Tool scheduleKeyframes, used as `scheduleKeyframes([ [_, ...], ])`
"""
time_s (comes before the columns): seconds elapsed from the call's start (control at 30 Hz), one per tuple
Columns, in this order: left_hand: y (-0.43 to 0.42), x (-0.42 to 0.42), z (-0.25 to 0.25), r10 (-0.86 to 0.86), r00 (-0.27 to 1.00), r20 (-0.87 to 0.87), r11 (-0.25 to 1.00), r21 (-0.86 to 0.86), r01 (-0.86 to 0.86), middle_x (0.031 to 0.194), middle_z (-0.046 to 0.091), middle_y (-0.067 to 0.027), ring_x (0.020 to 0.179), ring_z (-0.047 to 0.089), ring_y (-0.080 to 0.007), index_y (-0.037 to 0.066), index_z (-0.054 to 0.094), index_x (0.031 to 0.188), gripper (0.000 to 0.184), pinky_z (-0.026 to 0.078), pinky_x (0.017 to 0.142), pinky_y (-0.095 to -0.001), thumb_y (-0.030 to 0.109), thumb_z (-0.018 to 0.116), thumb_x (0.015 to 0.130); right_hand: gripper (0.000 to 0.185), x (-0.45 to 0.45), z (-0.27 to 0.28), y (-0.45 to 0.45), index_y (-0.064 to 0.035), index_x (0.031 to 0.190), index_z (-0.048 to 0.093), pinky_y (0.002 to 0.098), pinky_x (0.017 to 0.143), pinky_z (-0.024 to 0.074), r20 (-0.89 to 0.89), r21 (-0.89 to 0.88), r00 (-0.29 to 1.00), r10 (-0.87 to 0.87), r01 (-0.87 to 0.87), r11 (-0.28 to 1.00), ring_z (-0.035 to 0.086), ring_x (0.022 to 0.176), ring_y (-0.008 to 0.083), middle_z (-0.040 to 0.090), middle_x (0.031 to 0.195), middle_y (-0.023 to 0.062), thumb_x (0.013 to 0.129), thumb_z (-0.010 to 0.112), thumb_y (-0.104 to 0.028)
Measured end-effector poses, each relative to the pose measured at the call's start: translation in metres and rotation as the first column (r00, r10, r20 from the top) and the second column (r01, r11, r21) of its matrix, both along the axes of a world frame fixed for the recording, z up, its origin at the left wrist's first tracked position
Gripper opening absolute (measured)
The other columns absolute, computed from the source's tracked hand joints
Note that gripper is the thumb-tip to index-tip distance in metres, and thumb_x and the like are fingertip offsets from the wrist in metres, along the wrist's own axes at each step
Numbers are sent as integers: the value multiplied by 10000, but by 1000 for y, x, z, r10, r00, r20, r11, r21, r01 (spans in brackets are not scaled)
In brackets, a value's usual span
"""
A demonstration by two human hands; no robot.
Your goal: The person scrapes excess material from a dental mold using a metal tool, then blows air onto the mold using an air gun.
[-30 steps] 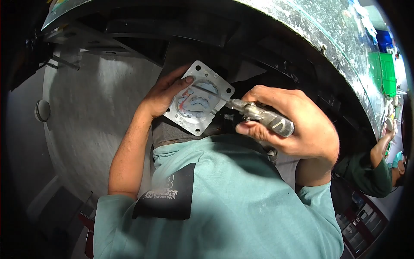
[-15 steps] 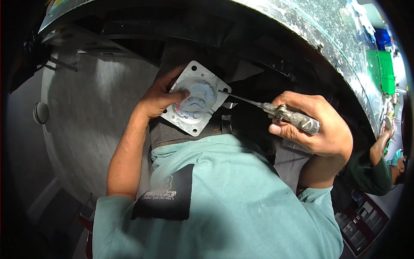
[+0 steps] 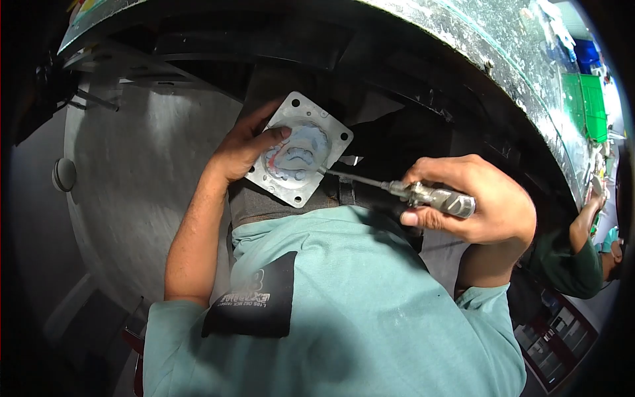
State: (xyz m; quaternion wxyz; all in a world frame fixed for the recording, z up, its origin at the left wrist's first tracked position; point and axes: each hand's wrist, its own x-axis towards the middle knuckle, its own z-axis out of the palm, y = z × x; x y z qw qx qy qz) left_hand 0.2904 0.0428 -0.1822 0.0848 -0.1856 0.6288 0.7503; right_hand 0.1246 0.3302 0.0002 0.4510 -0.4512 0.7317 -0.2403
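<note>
My left hand [image 3: 239,151] grips a square metal dental flask half [image 3: 336,127] by its left side, the thumb lying over the face. Holes pierce the flask's corners. Set in its middle is a pale blue-grey dental mould [image 3: 301,159] with tooth-shaped hollows and a reddish patch on the left. In my right hand [image 3: 499,198] is a worn metal air blow gun [image 3: 430,197], its long thin nozzle pointing left. The nozzle's tip is at the flask's lower right edge; whether it touches cannot be made out. Fingers are closed around the gun's body.
A workbench [image 3: 463,40] with a whitish, scuffed top curves across the upper right. Green bins [image 3: 589,106] stand on it at the far right. A co-worker's arm [image 3: 582,228] reaches over the bench there. A round pale object [image 3: 64,174] is at the left wall.
The blow gun and my right hand have moved down and slightly left, bringing the nozzle from the flask's right corner to its lower right edge. My left thumb has shifted up the face.
</note>
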Motion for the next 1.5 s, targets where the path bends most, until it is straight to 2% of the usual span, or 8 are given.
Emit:
scheduleKeyframes([
  [0.3, 2, -1, 3, 10, 1000, 0, 1000, -9, -10, 1336, 701, -157, 1216, 675, -228, 22, 494, 1571, 635, 532, 1053, -353, 200, 704, 998, 284, 1, 2, -5, -22, 996, 666, 405, 633, 551, 24, -61, 1000, -1, 2, 998, 725, 723, 352, 709, 808, 155, 896, 833, -229],
  [0.4, 2, -1, -1, 21, 1000, 8, 1000, -2, -21, 1318, 710, -156, 1207, 678, -219, 25, 518, 1555, 599, 535, 1045, -340, 225, 681, 1014, 220, 9, -1, -10, -20, 993, 667, 400, 653, 563, 78, -107, 985, -155, 163, 981, 734, 741, 350, 720, 822, 154, 900, 804, -166],
  [0.43, 2, -1, -1, 27, 1000, 7, 1000, 9, -27, 1312, 712, -156, 1204, 680, -218, 27, 526, 1549, 587, 536, 1043, -337, 232, 673, 1019, 276, 8, -1, -14, -9, 1087, 685, 389, 723, 574, 15, -86, 994, -108, 109, 990, 747, 817, 336, 723, 898, 152, 911, 804, -185],
  [0.7, 4, -2, 0, 69, 997, 34, 997, 27, -70, 1302, 717, -150, 1185, 690, -215, 44, 545, 1540, 546, 544, 1028, -329, 282, 647, 1059, 292, 19, -11, -35, -3, 1101, 677, 376, 717, 583, -13, -184, 1000, -24, 21, 983, 746, 816, 334, 724, 914, 140, 893, 814, -157],
  [0.8, 4, -1, -1, 63, 998, 28, 998, 12, -63, 1303, 718, -148, 1184, 690, -214, 50, 541, 1546, 554, 546, 1025, -329, 295, 649, 1061, 217, 22, -7, -42, -6, 1006, 667, 458, 686, 586, -5, -220, 998, -62, 60, 974, 738, 825, 416, 726, 866, 202, 914, 780, -166],
  [0.83, 3, 0, -1, 60, 998, 22, 998, 27, -60, 1303, 718, -148, 1185, 690, -215, 51, 538, 1549, 558, 545, 1026, -329, 296, 651, 1060, 313, 22, -8, -42, 0, 1106, 678, 378, 720, 583, -8, -174, 998, -59, 56, 983, 748, 816, 329, 723, 894, 151, 900, 826, -183],
  [1.07, 1, 0, -1, 51, 998, 33, 998, 28, -52, 1332, 706, -154, 1200, 687, -222, 57, 512, 1571, 593, 543, 1034, -332, 303, 663, 1053, 299, 26, -13, -49, -7, 1058, 676, 392, 650, 548, 34, -204, 995, -89, 94, 974, 722, 737, 332, 704, 851, 152, 909, 831, -215],
  [1.5, 1, -1, -3, 56, 998, 23, 997, 56, -57, 1333, 706, -147, 1192, 682, -205, 44, 513, 1567, 600, 543, 1024, -323, 281, 680, 1041, 298, 28, -2, -58, 0, 966, 672, 458, 667, 573, 5, -166, 1000, -4, 5, 986, 750, 797, 389, 729, 823, 201, 924, 823, -253],
])
